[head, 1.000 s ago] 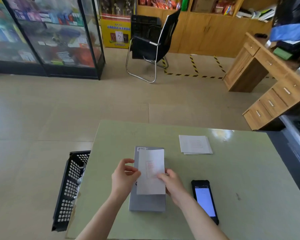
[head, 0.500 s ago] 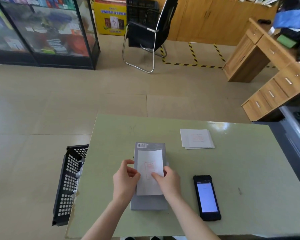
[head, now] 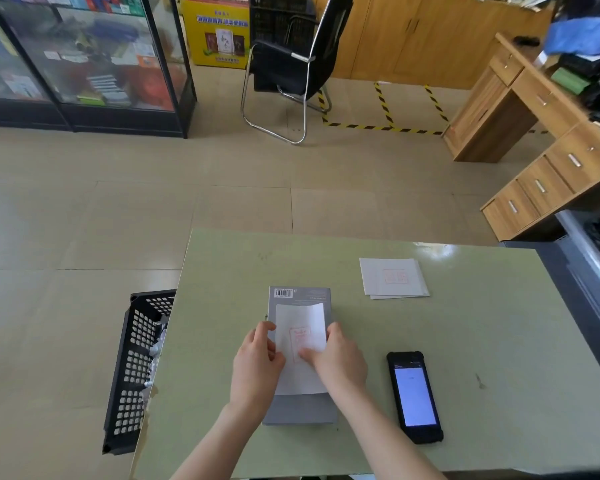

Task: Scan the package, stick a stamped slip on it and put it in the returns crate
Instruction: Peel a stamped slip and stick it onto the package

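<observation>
Hands meet low in the centre of the frame, over a grey package (head: 300, 408) lying flat on the green surface (head: 482, 341). A white slip (head: 300, 323) with a faint red stamp, its marks unreadable, lies on the package. The left hand (head: 255, 370) presses its left edge with flat fingers, closed on nothing; the right hand (head: 340, 363) pushes fingertips onto its middle. A phone (head: 414, 396) lies to the right. The black crate (head: 132, 372) at lower left is partly hidden by the surface.
</observation>
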`<state>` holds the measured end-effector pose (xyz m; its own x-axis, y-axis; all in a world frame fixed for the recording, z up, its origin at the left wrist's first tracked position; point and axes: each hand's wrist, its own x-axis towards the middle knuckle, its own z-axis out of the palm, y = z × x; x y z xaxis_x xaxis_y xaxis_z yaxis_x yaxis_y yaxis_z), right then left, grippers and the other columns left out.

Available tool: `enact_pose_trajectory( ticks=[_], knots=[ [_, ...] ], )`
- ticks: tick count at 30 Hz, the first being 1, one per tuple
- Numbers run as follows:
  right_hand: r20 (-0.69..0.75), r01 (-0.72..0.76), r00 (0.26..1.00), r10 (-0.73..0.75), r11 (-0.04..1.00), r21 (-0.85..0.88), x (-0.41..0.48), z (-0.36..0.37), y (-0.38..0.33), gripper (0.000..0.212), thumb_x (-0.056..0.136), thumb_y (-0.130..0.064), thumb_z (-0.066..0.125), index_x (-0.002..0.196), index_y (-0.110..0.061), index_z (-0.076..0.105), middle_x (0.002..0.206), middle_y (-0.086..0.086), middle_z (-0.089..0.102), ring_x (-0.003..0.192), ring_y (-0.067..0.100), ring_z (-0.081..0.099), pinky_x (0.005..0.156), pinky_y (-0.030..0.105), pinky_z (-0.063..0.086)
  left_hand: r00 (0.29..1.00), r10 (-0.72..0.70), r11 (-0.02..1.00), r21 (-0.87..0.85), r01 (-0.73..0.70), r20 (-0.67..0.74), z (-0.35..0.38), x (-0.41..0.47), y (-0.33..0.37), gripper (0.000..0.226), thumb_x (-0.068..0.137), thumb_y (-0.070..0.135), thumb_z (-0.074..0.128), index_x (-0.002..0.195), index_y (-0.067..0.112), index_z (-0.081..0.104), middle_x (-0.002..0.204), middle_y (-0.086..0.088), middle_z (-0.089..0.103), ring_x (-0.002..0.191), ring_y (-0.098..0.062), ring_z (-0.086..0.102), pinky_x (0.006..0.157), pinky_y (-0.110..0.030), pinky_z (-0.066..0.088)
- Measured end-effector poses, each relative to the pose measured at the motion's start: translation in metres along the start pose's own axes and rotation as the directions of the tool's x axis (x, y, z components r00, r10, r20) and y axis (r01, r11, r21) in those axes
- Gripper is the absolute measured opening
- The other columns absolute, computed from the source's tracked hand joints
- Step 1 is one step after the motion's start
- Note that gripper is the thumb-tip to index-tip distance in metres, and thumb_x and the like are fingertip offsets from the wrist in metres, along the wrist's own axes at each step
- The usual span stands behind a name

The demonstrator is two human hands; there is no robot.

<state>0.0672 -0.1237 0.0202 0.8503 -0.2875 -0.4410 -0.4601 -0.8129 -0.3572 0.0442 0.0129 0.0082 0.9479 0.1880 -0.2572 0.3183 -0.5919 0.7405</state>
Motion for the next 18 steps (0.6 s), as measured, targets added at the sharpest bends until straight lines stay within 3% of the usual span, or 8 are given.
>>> enact_pose_trajectory(
  ticks=[4,7,10,12,13,15,18],
  knots=[
    [0.016,-0.035,0.999,0.035,0.999,-0.003,0.000,-0.007,0.015,0.060,0.065,-0.067,0.068,0.088,-0.019,0.041,0.079,-0.005,0.057,0.072,0.023,0.058,0.051,0.029,0.034,1.000,0.026,0.996,0.081,-0.027,0.008,-0.001,0.001,-0.001,0.046,0.075,0.007,0.063,0.118,0.019,0.056,0.085,0.003,0.057,0.080,-0.019,0.056,0.068,-0.029,0.045],
    [-0.138,0.056,0.988,-0.064,0.997,-0.061,-0.002,-0.003,0.025,0.050,0.076,-0.061,0.064,0.095,-0.020,0.042,0.089,-0.003,0.058,0.079,0.023,0.060,0.051,0.031,0.037,0.999,0.045,0.972,0.232,-0.040,-0.018,-0.005,0.003,-0.005,0.048,0.073,0.018,0.069,0.119,0.018,0.057,0.098,-0.003,0.056,0.095,-0.026,0.055,0.075,-0.034,0.047],
    [-0.253,0.316,0.904,-0.346,0.937,-0.151,-0.003,0.004,0.030,0.041,0.091,-0.042,0.054,0.125,-0.020,0.046,0.122,0.002,0.053,0.108,0.022,0.056,0.079,0.031,0.049,0.979,0.203,0.922,0.332,-0.200,0.025,-0.006,0.004,-0.010,0.050,0.075,0.021,0.071,0.124,0.016,0.060,0.119,-0.006,0.055,0.112,-0.031,0.054,0.090,-0.037,0.047],
    [-0.152,0.467,0.855,-0.496,0.863,-0.192,0.001,0.008,0.026,0.052,0.098,-0.035,0.042,0.145,-0.018,0.032,0.153,0.003,0.032,0.138,0.023,0.035,0.109,0.036,0.036,0.933,0.341,0.844,0.398,-0.359,0.118,-0.001,0.006,-0.010,0.055,0.085,0.025,0.066,0.137,0.014,0.051,0.148,-0.008,0.043,0.139,-0.031,0.038,0.109,-0.041,0.036],
    [-0.084,0.518,0.835,-0.543,0.829,-0.213,0.004,0.010,0.024,0.055,0.100,-0.033,0.035,0.150,-0.018,0.021,0.160,-0.001,0.014,0.147,0.019,0.017,0.118,0.037,0.022,0.909,0.372,0.805,0.423,-0.416,0.185,0.002,0.009,-0.008,0.058,0.091,0.027,0.058,0.145,0.014,0.041,0.158,-0.006,0.026,0.147,-0.027,0.021,0.116,-0.042,0.024],
    [0.026,0.560,0.819,-0.573,0.790,-0.250,0.011,0.017,0.021,0.057,0.102,-0.032,0.025,0.152,-0.020,0.001,0.158,-0.008,-0.014,0.148,0.013,-0.010,0.122,0.038,0.002,0.890,0.336,0.752,0.481,-0.451,0.309,0.010,0.014,-0.007,0.059,0.101,0.032,0.033,0.153,0.015,0.013,0.161,0.001,-0.008,0.146,-0.022,-0.015,0.120,-0.041,0.003],
    [0.083,0.548,0.829,-0.553,0.774,-0.317,0.017,0.027,0.027,0.059,0.102,-0.036,0.018,0.149,-0.022,-0.014,0.154,-0.009,-0.027,0.144,0.012,-0.022,0.121,0.041,-0.007,0.875,0.248,0.680,0.569,-0.463,0.415,0.017,0.013,-0.012,0.069,0.090,0.049,-0.019,0.150,0.017,-0.017,0.157,0.001,-0.028,0.139,-0.025,-0.033,0.119,-0.046,-0.006]
  ],
)
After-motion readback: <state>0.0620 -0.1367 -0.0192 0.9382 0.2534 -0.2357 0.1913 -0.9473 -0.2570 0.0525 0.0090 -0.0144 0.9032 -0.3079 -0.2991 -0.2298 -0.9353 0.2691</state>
